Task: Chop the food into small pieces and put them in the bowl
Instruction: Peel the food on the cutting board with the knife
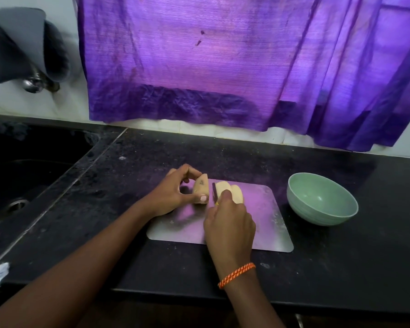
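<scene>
Black stone counter [223, 147] under a purple curtain [199, 67]; no writing is readable. Your left hand [173, 195] pinches a potato piece [201, 189] on the cutting board [265, 223]; your right hand [230, 223] grips the knife [214, 190] between pieces. Green bowl [322, 202] stands right of the board.

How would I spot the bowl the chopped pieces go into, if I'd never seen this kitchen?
Find the black counter under the purple curtain. On it lies a shiny cutting board; the bowl stands just off its right edge. It is pale green, round and empty, the only dish there.
</scene>
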{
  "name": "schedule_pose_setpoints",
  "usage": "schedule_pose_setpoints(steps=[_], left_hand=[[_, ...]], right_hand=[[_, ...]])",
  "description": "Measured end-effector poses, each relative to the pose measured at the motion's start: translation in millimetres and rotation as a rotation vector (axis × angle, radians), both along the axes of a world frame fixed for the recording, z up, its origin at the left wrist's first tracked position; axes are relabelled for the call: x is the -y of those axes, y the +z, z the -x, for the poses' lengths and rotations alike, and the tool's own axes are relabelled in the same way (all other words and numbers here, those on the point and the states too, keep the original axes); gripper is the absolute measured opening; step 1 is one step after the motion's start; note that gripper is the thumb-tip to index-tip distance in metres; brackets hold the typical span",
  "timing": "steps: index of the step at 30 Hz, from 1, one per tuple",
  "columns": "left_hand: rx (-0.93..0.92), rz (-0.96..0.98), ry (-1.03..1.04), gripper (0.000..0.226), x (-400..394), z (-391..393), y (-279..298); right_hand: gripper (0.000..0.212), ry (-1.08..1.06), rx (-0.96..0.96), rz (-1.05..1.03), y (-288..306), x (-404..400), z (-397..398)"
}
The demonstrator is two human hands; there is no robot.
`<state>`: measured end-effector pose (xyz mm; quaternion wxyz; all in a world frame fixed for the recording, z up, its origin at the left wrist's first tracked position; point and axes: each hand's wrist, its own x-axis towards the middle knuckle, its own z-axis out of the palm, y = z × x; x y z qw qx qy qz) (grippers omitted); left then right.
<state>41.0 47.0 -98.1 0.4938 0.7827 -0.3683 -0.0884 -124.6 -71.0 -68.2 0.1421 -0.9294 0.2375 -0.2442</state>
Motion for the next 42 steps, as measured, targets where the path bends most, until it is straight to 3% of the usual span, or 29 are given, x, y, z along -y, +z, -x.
schedule_pose_setpoints(steps=[7, 18, 42], left_hand=[[0.034, -0.005, 0.024, 0.062, -1, 3, 5], [-0.028, 0.046, -0.015, 0.055, -6, 7, 14], [0.042, 0.022, 0.063, 0.061, -1, 6, 11]], right_hand=[[0.012, -0.037, 0.137, -0.007, -4, 5, 9], [0.015, 0.056, 0.288, 0.135, -7, -3, 0], [0.018, 0.124, 0.299, 0.121, -10, 0, -8]])
